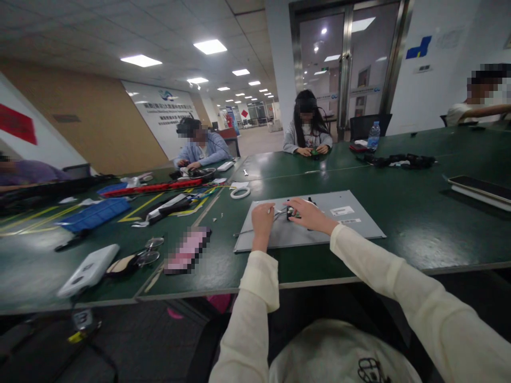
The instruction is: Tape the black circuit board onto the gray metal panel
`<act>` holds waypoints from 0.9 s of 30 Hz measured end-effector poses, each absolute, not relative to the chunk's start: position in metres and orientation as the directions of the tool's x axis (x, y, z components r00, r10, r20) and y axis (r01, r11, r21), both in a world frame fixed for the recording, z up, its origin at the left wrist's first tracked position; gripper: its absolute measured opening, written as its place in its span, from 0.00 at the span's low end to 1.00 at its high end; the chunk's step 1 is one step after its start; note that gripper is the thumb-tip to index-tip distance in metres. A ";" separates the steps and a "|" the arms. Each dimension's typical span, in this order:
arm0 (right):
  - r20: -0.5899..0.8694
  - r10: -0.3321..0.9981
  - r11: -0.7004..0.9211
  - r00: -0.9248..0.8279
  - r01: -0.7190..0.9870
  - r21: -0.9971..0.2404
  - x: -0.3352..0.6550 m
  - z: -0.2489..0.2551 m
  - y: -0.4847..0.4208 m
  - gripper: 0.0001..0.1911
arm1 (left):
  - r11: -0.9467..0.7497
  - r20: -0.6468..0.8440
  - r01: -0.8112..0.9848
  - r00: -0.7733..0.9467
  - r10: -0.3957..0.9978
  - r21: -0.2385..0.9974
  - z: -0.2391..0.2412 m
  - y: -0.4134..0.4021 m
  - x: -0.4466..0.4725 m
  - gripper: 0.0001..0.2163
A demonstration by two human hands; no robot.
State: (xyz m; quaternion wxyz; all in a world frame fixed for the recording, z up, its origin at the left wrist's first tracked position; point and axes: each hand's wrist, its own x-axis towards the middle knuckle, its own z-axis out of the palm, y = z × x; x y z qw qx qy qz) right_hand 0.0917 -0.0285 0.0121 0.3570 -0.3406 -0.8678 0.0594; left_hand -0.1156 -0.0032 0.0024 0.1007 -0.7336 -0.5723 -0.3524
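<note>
A grey flat panel (351, 226) lies on the green table (419, 234) in front of me. My left hand (262, 219) rests on the panel's left part, fingers curled around a thin tool whose tip points right. My right hand (309, 213) is closed over a small black and green part (293, 213) near the panel's middle. White labels (342, 211) are stuck on the panel to the right of my hands. Cream sleeves cover both my arms.
A tape roll (240, 192) lies beyond the panel. To the left are a blue tray (96, 214), a white device (88, 270), glasses (149, 251) and a red bar (151, 187). Other people sit at the far side; a water bottle (373, 136) stands there.
</note>
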 end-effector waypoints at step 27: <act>0.632 0.713 0.656 -0.304 0.606 -0.449 0.073 -0.008 -0.009 0.09 | -0.367 0.408 0.930 0.335 0.849 0.001 0.009 -0.012 -0.104 0.13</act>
